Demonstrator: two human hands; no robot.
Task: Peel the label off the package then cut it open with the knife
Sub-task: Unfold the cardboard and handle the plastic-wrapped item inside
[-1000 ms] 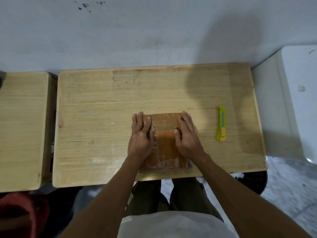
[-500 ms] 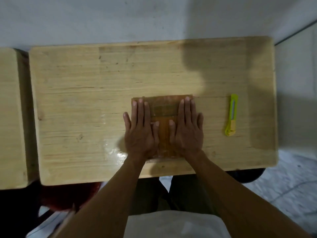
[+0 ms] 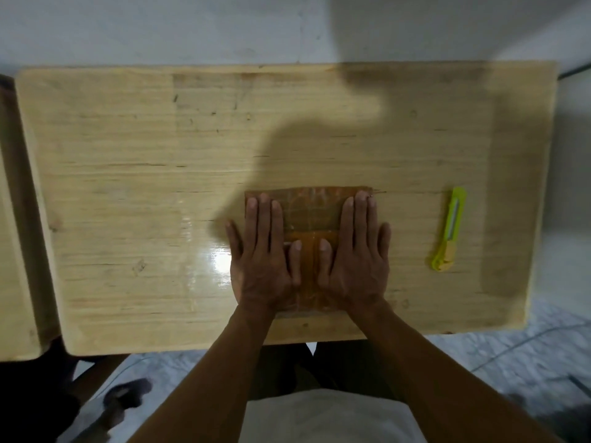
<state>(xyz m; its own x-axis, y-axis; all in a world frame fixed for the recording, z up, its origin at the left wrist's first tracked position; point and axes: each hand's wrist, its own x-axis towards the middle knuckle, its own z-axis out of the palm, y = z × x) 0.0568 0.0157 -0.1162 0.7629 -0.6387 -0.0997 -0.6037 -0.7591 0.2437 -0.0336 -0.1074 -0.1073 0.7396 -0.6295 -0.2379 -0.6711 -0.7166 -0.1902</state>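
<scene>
A flat brown package [image 3: 309, 215], wrapped in glossy tape, lies near the front edge of the wooden table [image 3: 160, 174]. My left hand [image 3: 263, 251] rests flat, palm down, on its left side with the fingers spread. My right hand [image 3: 355, 251] lies the same way on its right side. Neither hand grips anything. A paler patch, possibly the label, shows on the far half of the package between my fingers. A lime-green utility knife [image 3: 449, 230] lies on the table to the right, well apart from my right hand.
A second wooden table [image 3: 12, 238] butts against the left side. A pale wall runs behind the tables. My legs and the tiled floor [image 3: 511, 356] show below the front edge, and a sandalled foot [image 3: 123, 398] at lower left.
Both hands have flattened and spread out on the package, after resting curled on it. The view has shifted closer and more overhead; package and knife have stayed where they were.
</scene>
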